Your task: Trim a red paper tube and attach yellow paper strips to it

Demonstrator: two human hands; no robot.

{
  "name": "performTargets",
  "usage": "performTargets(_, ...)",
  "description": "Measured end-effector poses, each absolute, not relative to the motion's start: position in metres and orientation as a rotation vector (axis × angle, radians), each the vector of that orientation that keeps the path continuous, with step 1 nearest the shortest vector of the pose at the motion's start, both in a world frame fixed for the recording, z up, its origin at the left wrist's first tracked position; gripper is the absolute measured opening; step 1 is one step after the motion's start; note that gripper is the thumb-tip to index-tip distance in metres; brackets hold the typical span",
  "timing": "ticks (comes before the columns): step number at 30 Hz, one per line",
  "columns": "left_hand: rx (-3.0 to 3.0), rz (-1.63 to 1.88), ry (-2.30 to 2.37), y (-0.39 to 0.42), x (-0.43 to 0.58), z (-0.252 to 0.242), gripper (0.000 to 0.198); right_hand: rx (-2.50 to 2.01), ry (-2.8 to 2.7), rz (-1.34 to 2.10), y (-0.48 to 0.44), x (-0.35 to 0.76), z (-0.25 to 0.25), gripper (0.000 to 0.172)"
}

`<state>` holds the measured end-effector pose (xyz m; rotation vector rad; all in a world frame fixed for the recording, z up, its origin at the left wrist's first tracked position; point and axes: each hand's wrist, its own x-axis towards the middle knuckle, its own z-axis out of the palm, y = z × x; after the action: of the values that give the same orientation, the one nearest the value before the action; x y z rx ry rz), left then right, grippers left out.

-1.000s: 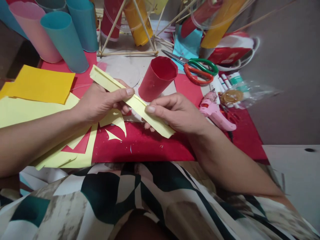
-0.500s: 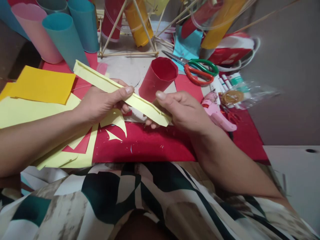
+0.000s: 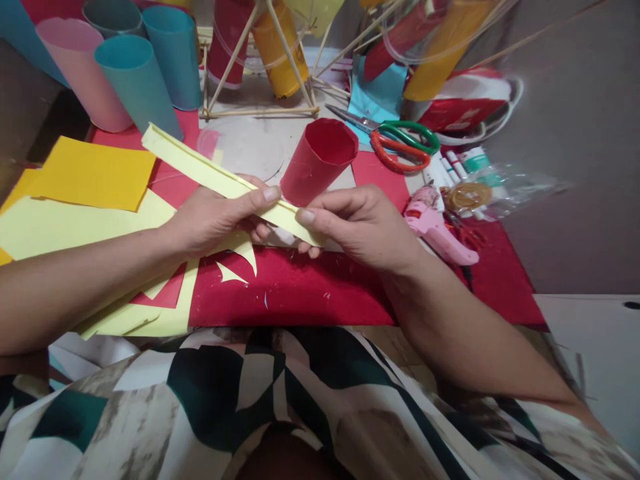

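A long strip of pale yellow paper [image 3: 195, 167], folded along one edge, slants down to the right between my hands. My left hand [image 3: 225, 210] pinches it near its middle, thumb on top and fingers beneath. At its lower right end, my right hand [image 3: 353, 223] grips it, the thumb pressing on the folded edge. Just behind the strip stands a red paper tube [image 3: 320, 160], open at the top and slightly tilted. Pale yellow paper sheets [image 3: 100, 230] and an orange-yellow paper piece [image 3: 95, 173] lie under and beyond my left forearm.
Large scissors [image 3: 400, 143] with green and orange handles lie behind my right hand. A pink glue gun [image 3: 440, 230] and a bag of rubber bands [image 3: 470, 195] are at the right. Blue paper tubes [image 3: 137, 87], a pink tube [image 3: 85, 73] and a stick frame [image 3: 260, 112] stand at the back.
My right thumb has slid left along the strip's folded edge, closer to my left hand. The view has shifted slightly; my left hand still holds the strip's middle.
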<state>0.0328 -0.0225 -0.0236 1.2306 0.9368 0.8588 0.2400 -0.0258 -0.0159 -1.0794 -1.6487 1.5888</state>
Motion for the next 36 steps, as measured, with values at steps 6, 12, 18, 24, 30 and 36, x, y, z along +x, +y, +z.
performTargets(6, 1.295, 0.793, 0.936, -0.025, 0.030, -0.022, 0.032, -1.076, -1.675, 1.627, -0.025, 0.240, -0.019, 0.045)
performTargets(12, 1.299, 0.710, 1.021, -0.028, 0.027, -0.019, 0.027, -1.089, -1.718, 1.622, -0.023, 0.238, -0.023, 0.031)
performTargets(18, 1.291, 0.676, 1.046, -0.028, 0.025, -0.021, 0.028, -1.118, -1.804, 1.452, -0.027, 0.235, -0.021, 0.029)
performTargets(24, 1.348, 0.604, 1.111, -0.029, 0.026, -0.018, 0.032, -1.129, -1.818, 1.369, -0.029, 0.235, -0.023, 0.028)
performTargets(30, 1.208, 0.600, 0.960, -0.024, 0.021, -0.015, 0.024, -1.132, -1.772, 1.382, -0.030, 0.236, -0.022, 0.027)
performTargets(36, 1.265, 0.423, 0.921, -0.016, -0.001, -0.008, 0.026, -1.182, -1.722, 1.321, -0.033, 0.236, -0.019, 0.027)
